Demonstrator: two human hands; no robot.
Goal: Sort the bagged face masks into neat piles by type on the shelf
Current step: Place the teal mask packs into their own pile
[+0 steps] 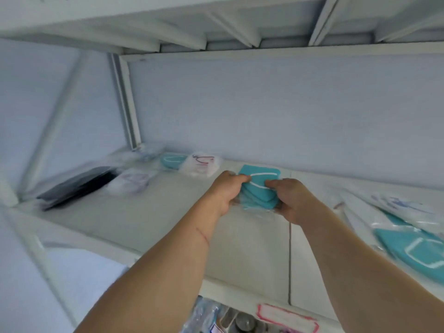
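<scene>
A small stack of teal bagged masks rests on the white shelf near its middle. My left hand grips the stack's left edge and my right hand grips its right edge. Further back left lie another teal bagged mask and a white bagged mask. A second white bagged mask and a pile of black bagged masks sit at the far left. Loose teal bagged masks lie at the right.
The shelf's back wall stands close behind the masks. An upper shelf hangs overhead. A white upright post marks the back left corner. Below the front edge, a pink-bordered label and clear packets show.
</scene>
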